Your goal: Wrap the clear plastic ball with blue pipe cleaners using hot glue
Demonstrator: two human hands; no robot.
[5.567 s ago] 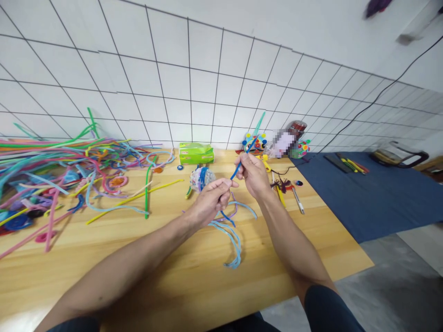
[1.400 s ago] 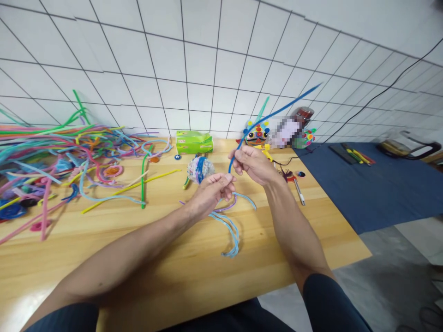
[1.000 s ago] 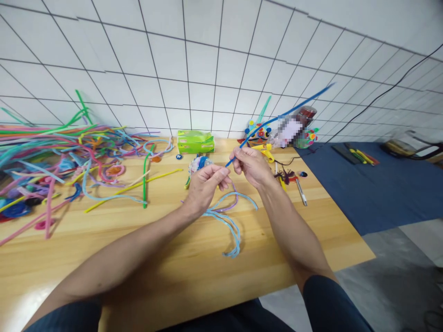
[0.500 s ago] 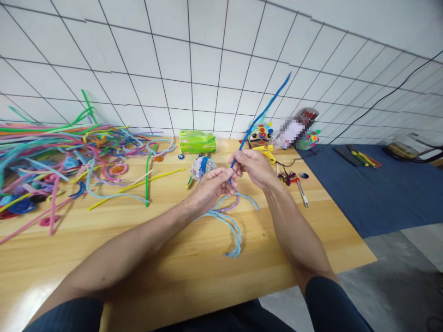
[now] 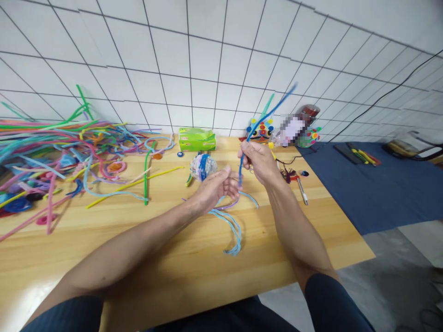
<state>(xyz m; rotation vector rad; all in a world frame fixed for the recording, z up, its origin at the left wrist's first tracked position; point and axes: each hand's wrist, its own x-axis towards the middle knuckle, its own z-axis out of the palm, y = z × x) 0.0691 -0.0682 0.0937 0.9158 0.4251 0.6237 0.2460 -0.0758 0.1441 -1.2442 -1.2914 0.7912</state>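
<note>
So, only the head view to go on here. The right hand [image 5: 259, 159] has a blue pipe cleaner [image 5: 273, 110] pinched between thumb and fingers, in the air over the counter [image 5: 155, 276]. The long part sticks up and away past that hand toward the wall, and a short tail hangs down on the left hand's side. The left hand [image 5: 218, 186] isn't clamped on anything I can see: thumb lifted, fingers loosely curled, right by the tail. Can't tell if the fingertips touch it.

Around them: the ball [image 5: 203, 167] sits just beyond the left hand, light blue pipe cleaners [image 5: 238, 230] lie on the near side of both hands, a big tangled pile [image 5: 69, 147] is well off to the left, and a little face toy [image 5: 262, 130] stands past the right hand, with the long part crossing in front of it.

What could go wrong, imo: with just one pinch on it, the blue one could twist or slip if that tail gets tugged. The long free end might whip into the toy on a quick wrist turn. And a low left hand could bump the ball, which looks round enough to roll
</note>
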